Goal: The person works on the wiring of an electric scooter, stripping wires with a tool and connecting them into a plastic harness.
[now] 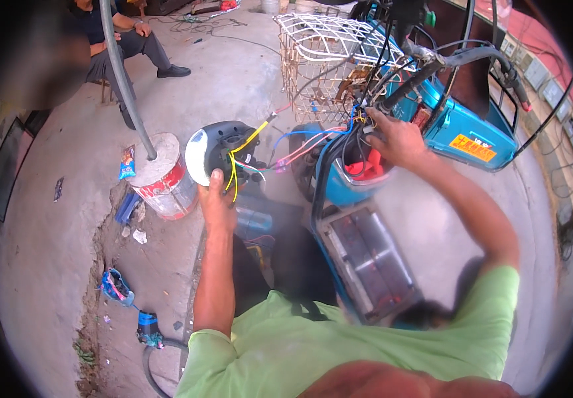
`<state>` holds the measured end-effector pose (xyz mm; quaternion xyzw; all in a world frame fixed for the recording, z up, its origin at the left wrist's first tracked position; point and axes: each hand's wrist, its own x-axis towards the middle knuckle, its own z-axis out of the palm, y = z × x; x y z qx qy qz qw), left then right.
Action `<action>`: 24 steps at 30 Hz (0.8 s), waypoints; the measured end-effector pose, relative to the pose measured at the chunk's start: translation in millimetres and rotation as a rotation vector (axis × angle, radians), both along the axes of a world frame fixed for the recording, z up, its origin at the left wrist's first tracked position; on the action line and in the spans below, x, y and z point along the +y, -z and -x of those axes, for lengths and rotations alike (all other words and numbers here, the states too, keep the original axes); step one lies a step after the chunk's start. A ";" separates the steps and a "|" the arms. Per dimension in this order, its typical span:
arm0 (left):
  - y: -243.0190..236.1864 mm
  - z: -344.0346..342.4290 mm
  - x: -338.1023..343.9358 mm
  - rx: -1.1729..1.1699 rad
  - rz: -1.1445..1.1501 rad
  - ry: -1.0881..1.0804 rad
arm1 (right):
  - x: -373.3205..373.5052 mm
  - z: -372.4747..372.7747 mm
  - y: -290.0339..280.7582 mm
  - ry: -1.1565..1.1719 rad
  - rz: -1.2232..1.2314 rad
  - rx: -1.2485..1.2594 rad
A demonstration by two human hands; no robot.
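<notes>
My left hand (217, 209) is closed around the rear edge of a round headlight (223, 138) with a white front and a black shell, thumb on top. Yellow wires (233, 174) and thinner colored ones hang out of its open back. Blue and pink wires (306, 142) run from there toward the steering column of a blue electric tricycle. At that column my right hand (399, 140) reaches into a tangle of wires (360, 114). Its index finger stretches out against them, with the thumb apart below; the other fingers are partly hidden.
A rusty white wire basket (319, 56) and the handlebar (462, 58) stand ahead. Below is a frame with a clear-topped box (369, 255). A concrete-filled bucket (163, 176) with a pole stands left, a snack bag (127, 162) on it. A seated person (130, 40) is far left.
</notes>
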<state>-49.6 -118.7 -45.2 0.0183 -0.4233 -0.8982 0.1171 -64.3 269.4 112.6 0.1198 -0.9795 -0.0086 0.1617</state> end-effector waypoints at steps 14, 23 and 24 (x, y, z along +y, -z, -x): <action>-4.9 -9.2 -8.6 -0.015 -0.021 0.033 | -15.8 32.2 -61.3 0.000 0.852 -0.298; -11.6 -10.6 -7.0 -0.028 0.008 -0.027 | -13.5 -4.6 -57.2 -0.057 0.382 -0.169; -13.0 -9.2 -6.4 -0.029 0.006 -0.025 | -4.3 -7.8 -62.4 -0.011 0.331 -0.129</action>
